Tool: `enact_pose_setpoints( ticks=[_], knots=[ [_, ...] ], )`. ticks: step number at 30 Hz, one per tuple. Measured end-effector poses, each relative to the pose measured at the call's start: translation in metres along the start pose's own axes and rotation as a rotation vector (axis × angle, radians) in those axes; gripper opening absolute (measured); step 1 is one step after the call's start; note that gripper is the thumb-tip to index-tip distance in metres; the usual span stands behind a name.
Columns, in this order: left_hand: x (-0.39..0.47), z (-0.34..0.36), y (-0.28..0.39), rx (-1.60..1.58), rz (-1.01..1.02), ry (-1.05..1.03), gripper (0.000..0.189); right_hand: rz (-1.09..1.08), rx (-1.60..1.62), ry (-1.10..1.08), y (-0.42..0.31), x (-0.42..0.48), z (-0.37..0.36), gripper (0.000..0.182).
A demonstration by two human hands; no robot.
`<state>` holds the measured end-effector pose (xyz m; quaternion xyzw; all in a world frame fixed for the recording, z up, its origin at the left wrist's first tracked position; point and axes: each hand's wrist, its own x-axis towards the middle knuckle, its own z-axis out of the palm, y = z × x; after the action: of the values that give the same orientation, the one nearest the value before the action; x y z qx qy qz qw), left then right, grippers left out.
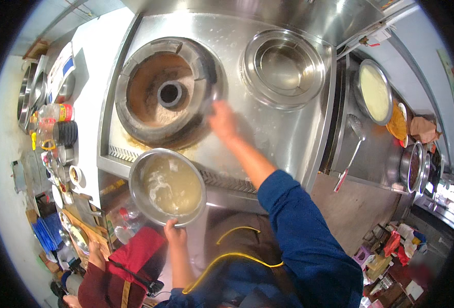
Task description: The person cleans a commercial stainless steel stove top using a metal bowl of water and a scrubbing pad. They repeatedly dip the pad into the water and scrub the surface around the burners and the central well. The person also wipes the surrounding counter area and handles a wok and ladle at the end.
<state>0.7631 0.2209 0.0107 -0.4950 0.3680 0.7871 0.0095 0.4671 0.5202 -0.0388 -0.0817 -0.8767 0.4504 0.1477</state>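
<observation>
My left hand [176,231] grips the near rim of a stainless steel bowl [135,181] of cloudy, pale yellowish liquid with some foam, held over the front edge of the steel counter. Above the counter, by the right side of a round clay oven [125,115], is my right hand [223,120]. It is blurred, and whether it holds anything cannot be told. Inside the oven's open mouth a dark round hole with a grey collar [169,94] shows at the bottom.
A round steel pot [254,90] is set into the counter [230,50] at the back right. Further right are a skimmer [352,161] and a basin of pale yellow contents [375,92]. A co-worker's hand [95,248] is at the lower left, beside a wooden board [90,227]. Bottles [53,111] stand on the left.
</observation>
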Motion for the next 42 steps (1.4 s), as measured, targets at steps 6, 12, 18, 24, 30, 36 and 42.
enact_pose_setpoints(
  ticks=[6, 12, 18, 24, 30, 36, 42],
  knots=[
    [0.016, -0.024, -0.004, -0.004, 0.001, -0.103, 0.030, 0.004, 0.063, 0.059, 0.006, 0.034, -0.005, 0.026],
    [0.019, -0.030, -0.006, -0.071, 0.004, -0.071, 0.036, 0.144, 0.157, -0.289, -0.054, -0.057, -0.021, 0.036],
    [0.000, 0.003, -0.002, -0.009, 0.051, 0.013, 0.006, -0.001, 0.040, 0.051, 0.029, 0.046, -0.027, 0.056],
    [0.003, -0.003, -0.008, 0.188, 0.166, 0.016, 0.008, 0.042, -0.093, -0.070, 0.023, -0.006, 0.006, 0.048],
    [0.009, -0.034, -0.008, 0.211, 0.162, -0.025, 0.037, 0.121, -0.193, -0.127, 0.031, 0.007, -0.002, 0.022],
    [-0.002, -0.006, -0.005, -0.038, 0.063, -0.013, 0.014, 0.335, 0.279, -0.125, 0.049, 0.136, -0.020, 0.038],
    [-0.001, 0.003, -0.006, 0.204, 0.134, -0.003, 0.008, 0.315, 0.145, 0.056, 0.063, 0.146, -0.002, 0.061]
  ],
)
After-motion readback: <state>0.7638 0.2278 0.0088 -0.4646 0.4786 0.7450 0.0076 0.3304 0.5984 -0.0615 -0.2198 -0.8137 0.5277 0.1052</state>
